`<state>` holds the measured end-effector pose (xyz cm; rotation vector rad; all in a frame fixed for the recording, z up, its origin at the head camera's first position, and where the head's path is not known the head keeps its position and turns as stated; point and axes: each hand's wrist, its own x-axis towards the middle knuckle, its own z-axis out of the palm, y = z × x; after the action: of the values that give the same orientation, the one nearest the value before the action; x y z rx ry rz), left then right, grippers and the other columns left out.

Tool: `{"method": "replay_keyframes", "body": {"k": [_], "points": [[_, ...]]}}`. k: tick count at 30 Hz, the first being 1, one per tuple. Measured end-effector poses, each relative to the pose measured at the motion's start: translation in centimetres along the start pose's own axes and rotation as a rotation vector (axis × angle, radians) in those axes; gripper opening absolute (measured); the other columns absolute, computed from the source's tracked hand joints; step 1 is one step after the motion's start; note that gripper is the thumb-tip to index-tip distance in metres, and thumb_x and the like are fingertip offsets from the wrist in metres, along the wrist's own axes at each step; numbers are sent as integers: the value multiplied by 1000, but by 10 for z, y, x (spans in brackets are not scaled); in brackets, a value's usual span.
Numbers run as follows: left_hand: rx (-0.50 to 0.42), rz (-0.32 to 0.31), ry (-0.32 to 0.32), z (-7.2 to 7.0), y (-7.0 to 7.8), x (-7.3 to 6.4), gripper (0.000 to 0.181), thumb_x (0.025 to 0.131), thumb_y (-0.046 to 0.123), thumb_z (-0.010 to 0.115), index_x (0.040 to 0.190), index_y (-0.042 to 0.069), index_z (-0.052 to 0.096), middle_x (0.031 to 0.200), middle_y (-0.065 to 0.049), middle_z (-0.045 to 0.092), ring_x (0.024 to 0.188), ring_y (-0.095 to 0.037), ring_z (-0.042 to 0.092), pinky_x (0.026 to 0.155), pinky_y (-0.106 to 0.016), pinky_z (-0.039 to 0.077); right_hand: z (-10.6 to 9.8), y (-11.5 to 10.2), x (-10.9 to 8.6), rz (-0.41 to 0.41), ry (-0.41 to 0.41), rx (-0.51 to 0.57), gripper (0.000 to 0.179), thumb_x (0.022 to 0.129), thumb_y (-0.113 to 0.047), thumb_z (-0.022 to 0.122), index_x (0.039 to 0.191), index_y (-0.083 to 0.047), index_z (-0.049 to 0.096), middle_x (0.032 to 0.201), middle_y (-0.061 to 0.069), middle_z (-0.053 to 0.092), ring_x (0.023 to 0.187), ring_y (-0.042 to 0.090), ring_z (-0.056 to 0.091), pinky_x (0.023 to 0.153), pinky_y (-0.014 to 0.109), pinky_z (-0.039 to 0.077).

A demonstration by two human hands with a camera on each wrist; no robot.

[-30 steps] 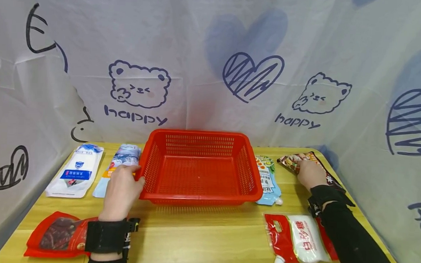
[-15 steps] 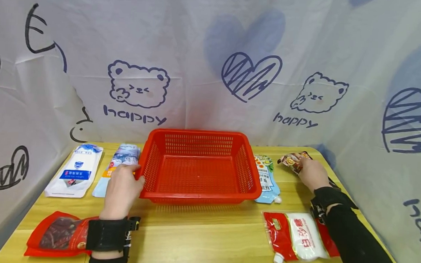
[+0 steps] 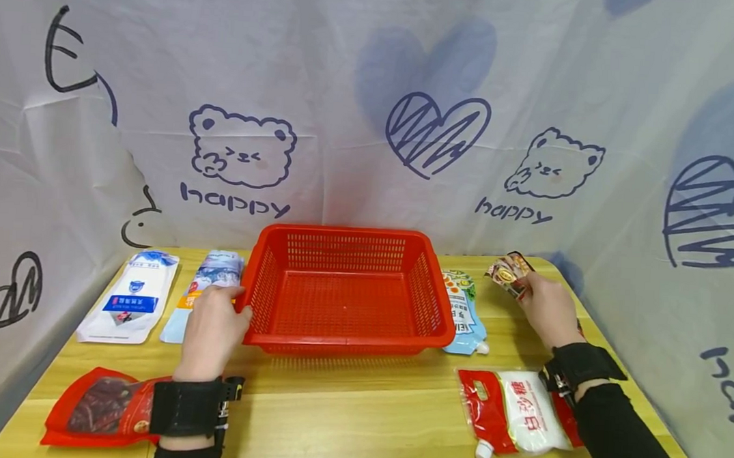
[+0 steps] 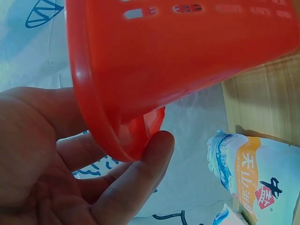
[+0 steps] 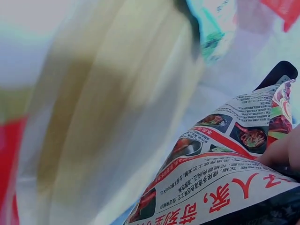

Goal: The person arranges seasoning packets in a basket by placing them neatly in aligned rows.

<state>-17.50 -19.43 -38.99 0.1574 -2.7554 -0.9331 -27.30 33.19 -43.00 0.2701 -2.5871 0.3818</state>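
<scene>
My left hand (image 3: 215, 328) grips the left rim of a red plastic basket (image 3: 346, 342); in the left wrist view, thumb and fingers (image 4: 157, 150) curl round the rim (image 4: 84, 89). At the back right, my right hand (image 3: 548, 308) pinches a dark, glossy food packet (image 3: 508, 275). The right wrist view shows this packet (image 5: 211, 164) bent and tilted, its back printed with dish pictures and red lettering. The hand hides much of it in the head view. Nothing lies in the basket.
Left of the basket lie a white-and-blue pouch (image 3: 133, 297) and a blue salt pouch (image 3: 217, 270). A red bag of dried chillies (image 3: 97, 408) lies at front left. Right of the basket are a light-blue spouted pouch (image 3: 464, 322) and a white sugar bag (image 3: 528, 410).
The packet lay flat at the back right; my right hand now holds it lifted and tilted, and has shifted slightly nearer. The left hand stays on the basket rim.
</scene>
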Motion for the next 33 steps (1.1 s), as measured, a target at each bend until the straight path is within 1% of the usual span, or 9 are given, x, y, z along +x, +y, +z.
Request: {"method": "replay_keyframes", "body": {"k": [3,6,11,15,19,22,26,30,33], "points": [[0,-4,-2,0,-1,-1,37,94,4,66,126,-16,65,123,-38,62,105,-48,59,84,-59,55,-3,-9,-2,-15,47,17,16,83,14,70,97,7,68,87,27,71,70,41,66,62,56,52],[3,-12,-8,0,-2,-1,38,95,4,66,126,-16,65,123,-39,61,106,-48,59,84,-59,54,-7,-22,-3,-22,93,43,17,84,15,69,99,7,69,88,26,72,71,41,66,63,57,53],[6,-23,-9,1,-5,-2,39,95,5,65,128,-17,63,124,-39,60,105,-48,58,86,-59,54,-16,-53,-5,-15,187,99,18,86,15,65,101,9,71,91,27,73,73,42,68,62,57,54],[4,-14,5,0,-5,-1,39,95,4,65,127,-17,64,124,-39,61,103,-47,59,83,-58,55,-22,-77,-7,-6,262,145,18,88,15,62,103,10,72,95,28,74,76,44,71,63,58,56],[12,-3,14,0,-4,-1,37,94,3,66,126,-17,65,122,-38,62,102,-46,59,79,-56,56,-25,-97,-7,0,319,187,16,89,15,62,101,12,71,99,27,75,79,44,72,65,59,58],[25,1,7,1,-2,0,37,94,3,67,125,-17,65,122,-38,63,105,-47,60,82,-58,55,-26,-110,-9,-10,366,205,15,88,16,61,97,12,71,100,26,76,79,44,73,63,57,58],[36,3,-2,2,1,0,37,94,3,66,125,-17,65,123,-39,62,109,-49,59,89,-61,53,-28,-129,-13,-14,412,235,15,88,17,61,96,11,72,105,24,76,83,43,74,65,55,59],[39,1,0,3,3,0,37,94,3,66,126,-17,65,123,-38,62,110,-49,60,89,-61,54,-31,-148,-12,-38,445,290,17,89,17,60,96,9,73,107,21,77,86,41,75,69,54,60],[45,3,8,2,3,0,37,94,3,66,126,-17,65,122,-38,62,108,-49,60,86,-61,55,-32,-162,-9,-71,468,337,19,90,17,58,96,8,74,109,17,77,86,39,75,64,50,59]]}}
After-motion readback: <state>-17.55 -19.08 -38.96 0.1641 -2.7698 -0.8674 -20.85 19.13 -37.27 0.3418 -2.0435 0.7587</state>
